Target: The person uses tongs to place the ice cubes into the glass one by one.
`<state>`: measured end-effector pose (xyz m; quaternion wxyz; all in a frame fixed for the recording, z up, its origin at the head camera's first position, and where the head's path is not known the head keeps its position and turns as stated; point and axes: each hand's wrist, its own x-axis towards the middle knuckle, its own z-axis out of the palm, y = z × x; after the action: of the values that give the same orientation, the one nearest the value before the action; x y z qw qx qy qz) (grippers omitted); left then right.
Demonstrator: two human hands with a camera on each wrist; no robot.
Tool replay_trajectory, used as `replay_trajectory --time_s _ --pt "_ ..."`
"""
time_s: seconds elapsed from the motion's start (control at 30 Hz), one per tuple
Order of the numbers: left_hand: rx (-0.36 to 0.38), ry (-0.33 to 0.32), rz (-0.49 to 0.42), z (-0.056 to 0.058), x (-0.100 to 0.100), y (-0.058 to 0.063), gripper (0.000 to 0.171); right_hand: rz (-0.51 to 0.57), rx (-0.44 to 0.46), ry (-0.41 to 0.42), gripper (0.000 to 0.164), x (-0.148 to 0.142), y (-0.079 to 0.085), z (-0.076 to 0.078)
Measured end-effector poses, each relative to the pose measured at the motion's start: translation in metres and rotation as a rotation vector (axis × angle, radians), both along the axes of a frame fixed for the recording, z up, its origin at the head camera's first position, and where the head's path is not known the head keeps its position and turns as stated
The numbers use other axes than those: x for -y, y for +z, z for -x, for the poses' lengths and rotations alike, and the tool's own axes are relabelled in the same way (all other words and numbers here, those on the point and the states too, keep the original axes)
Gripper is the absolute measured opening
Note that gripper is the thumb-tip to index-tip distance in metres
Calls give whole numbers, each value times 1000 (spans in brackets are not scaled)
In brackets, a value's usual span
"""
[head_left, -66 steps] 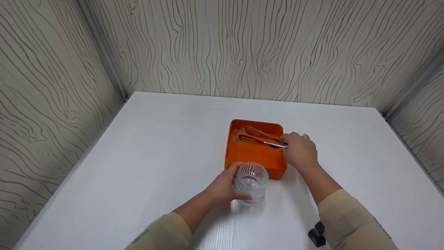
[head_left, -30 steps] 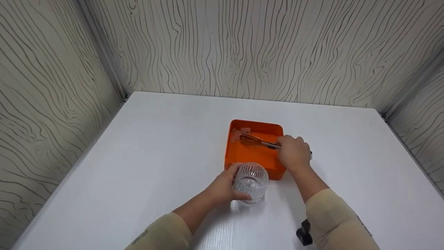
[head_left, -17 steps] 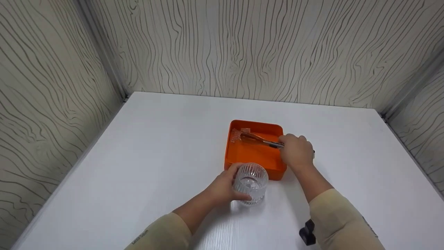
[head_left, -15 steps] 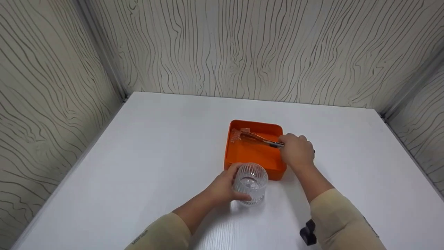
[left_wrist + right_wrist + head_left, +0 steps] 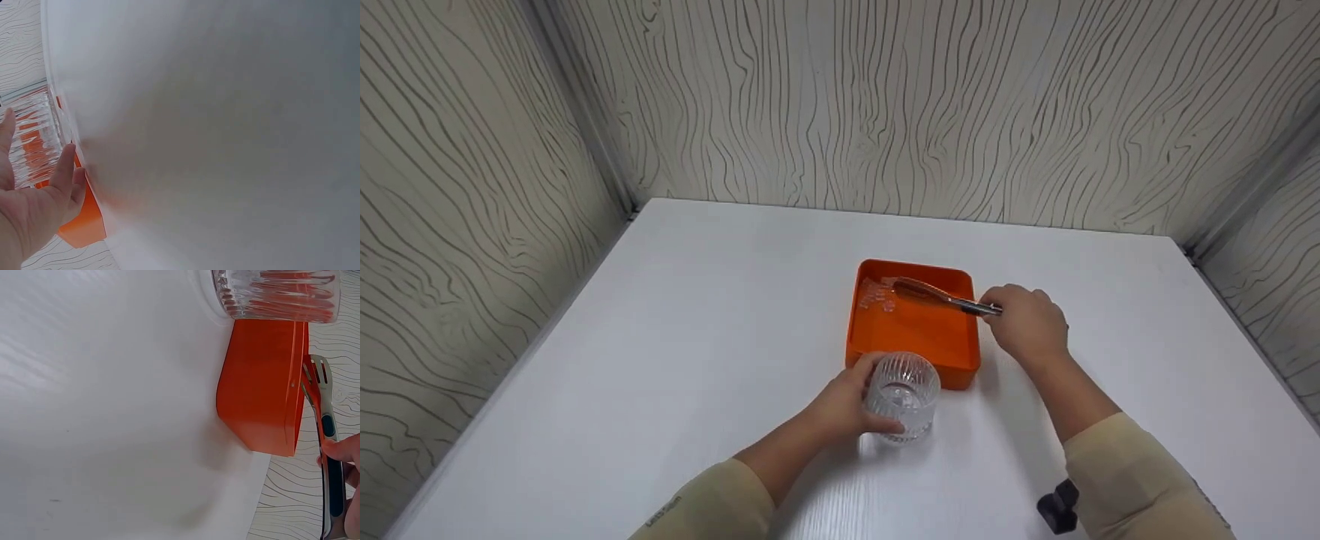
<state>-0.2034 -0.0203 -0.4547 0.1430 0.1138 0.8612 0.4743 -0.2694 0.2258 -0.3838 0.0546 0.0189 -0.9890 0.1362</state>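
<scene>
My left hand (image 5: 840,409) wraps its thumb and fingers around the side of a clear ribbed drinking glass (image 5: 906,401), which stands upright on the table against the front of an orange box (image 5: 915,336). Metal tongs (image 5: 949,296) with dark grip panels are in my right hand (image 5: 1027,322), at the box's right side. Their tips reach over the back of the box, and the two arms lie close together. Clear, ice-like pieces (image 5: 874,294) sit in the box's back left corner. In the right wrist view, the slotted tips of the tongs (image 5: 320,371) show by the box rim.
The white table (image 5: 697,322) runs back to a wood-grain patterned wall (image 5: 840,112), with more such panels at both sides. A small black object (image 5: 1057,508) shows beside the right sleeve.
My right hand has drawn back rightward with the tongs, away from the clear pieces. The tongs' arms, spread at first, came together. One clear piece now lies nearer the box's middle. My left hand stays put.
</scene>
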Motion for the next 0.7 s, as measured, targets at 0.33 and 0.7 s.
replay_trajectory --time_s 0.33,0.7 --pt "9 -4 -26 1 0 -1 79 17 2 1 13 -10 -3 -1" --pt "14 -5 -13 0 0 0 80 -14 54 3 25 4 -13 3"
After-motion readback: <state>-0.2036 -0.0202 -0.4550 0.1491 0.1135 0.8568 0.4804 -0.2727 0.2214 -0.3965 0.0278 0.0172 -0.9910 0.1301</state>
